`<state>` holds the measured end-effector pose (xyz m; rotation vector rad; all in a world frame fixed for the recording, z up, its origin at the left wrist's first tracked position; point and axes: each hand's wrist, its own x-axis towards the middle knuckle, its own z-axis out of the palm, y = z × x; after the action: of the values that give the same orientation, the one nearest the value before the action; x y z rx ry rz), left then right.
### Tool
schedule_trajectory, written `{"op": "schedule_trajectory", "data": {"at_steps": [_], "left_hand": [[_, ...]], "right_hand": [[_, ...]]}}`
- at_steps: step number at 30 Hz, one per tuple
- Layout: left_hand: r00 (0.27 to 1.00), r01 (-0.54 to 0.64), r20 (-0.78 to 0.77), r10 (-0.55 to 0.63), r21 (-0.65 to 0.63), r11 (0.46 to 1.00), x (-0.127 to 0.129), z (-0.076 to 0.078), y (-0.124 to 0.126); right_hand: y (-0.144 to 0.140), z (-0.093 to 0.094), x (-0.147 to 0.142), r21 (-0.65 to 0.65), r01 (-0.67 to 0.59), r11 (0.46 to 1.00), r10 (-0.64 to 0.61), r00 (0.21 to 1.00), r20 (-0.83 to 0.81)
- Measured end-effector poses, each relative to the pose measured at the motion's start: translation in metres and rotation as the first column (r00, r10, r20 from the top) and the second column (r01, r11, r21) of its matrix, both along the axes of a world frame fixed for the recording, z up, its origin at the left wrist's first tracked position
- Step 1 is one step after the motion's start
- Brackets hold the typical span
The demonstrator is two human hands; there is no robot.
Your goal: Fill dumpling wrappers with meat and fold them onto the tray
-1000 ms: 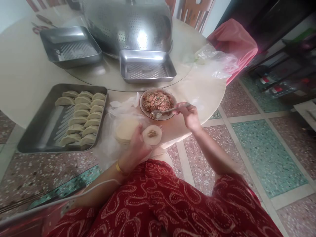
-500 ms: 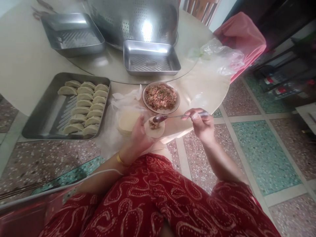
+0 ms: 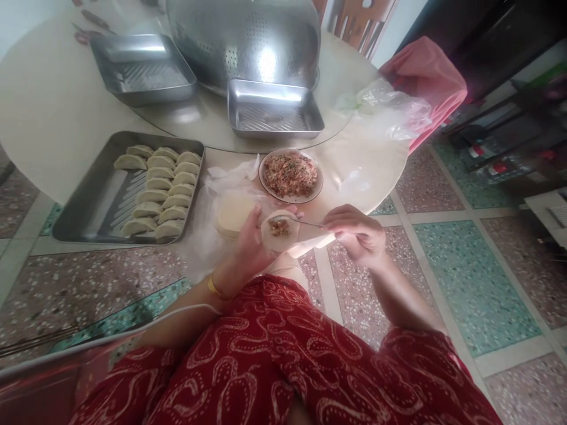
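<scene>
Pale dough wrapper lies flat in the left hand, fingers cupped under it, a small lump of filling on its middle. Right hand is clenched on the spoon handle; the spoon's bowl sits over the wrapper's far edge, touching or just above the filling, can't tell which. Both hands are off the desk edge, over the lap.

Just beyond the left hand: stack of wrappers on plastic film. Just beyond the spoon tip: bowl of mince. Further left of the left hand: steel tray with rows of folded dumplings. Well beyond: two more steel trays, a big colander.

Risks, as I read it:
- filling sits off-centre or overloaded → seam won't close, wrapper splits
- mince sticking to the spoon → drags the wrapper, tears the thin dough
- grease on the rim → fold won't seal
- wrapper held over the lap, not the desk → a dropped lump lands on the red cloth or the floor
</scene>
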<state>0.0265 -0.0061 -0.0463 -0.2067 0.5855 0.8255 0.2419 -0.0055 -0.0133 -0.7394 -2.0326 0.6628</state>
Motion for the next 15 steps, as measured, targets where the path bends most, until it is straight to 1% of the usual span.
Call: {"op": "schedule_trajectory", "data": {"at_steps": [4,8,12,15], "left_hand": [[0.999,0.013,0.038,-0.014,0.035,0.999,-0.003,-0.005,-0.002],[0.999,0.024,0.043,-0.026,0.028,0.999,-0.004,-0.007,-0.003],[1.0,0.0,0.029,-0.001,0.031,1.0,-0.005,-0.004,-0.003],[0.999,0.018,0.037,-0.019,0.035,0.999,-0.006,-0.004,-0.002]], "right_hand": [[0.002,0.006,-0.002,0.029,-0.075,0.997,0.073,0.996,0.056],[0.003,0.008,-0.001,0.019,-0.095,0.995,0.093,0.992,0.084],[-0.001,0.009,0.007,0.034,0.015,0.999,-0.015,1.0,0.002],[-0.007,0.012,0.014,0.022,0.082,0.996,-0.08,0.995,-0.053]]}}
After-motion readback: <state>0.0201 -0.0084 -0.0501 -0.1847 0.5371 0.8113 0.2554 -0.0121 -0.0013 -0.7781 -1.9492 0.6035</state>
